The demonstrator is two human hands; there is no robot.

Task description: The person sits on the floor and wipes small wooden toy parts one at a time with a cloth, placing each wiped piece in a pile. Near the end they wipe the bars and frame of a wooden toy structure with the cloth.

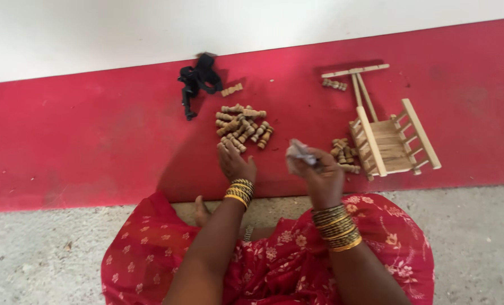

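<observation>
Left hand reaching for the pegs

We're stretching our left hand (235, 162), fingers spread, onto the near edge of the pile of small turned wooden pegs (242, 126) straight ahead; our right hand (320, 172) is pinching crumpled grey sandpaper (299, 152).

No pkgs, labels, signs or screens in view; just floor, red strip and a bare white wall.

Left hand (235, 164): reaching into the pile of turned wooden pegs (242, 127)
Right hand (321, 176): fingers closed on crumpled grey paper (300, 152) (maybe sandpaper)
Nearby: small wooden cart (389, 138)
</observation>
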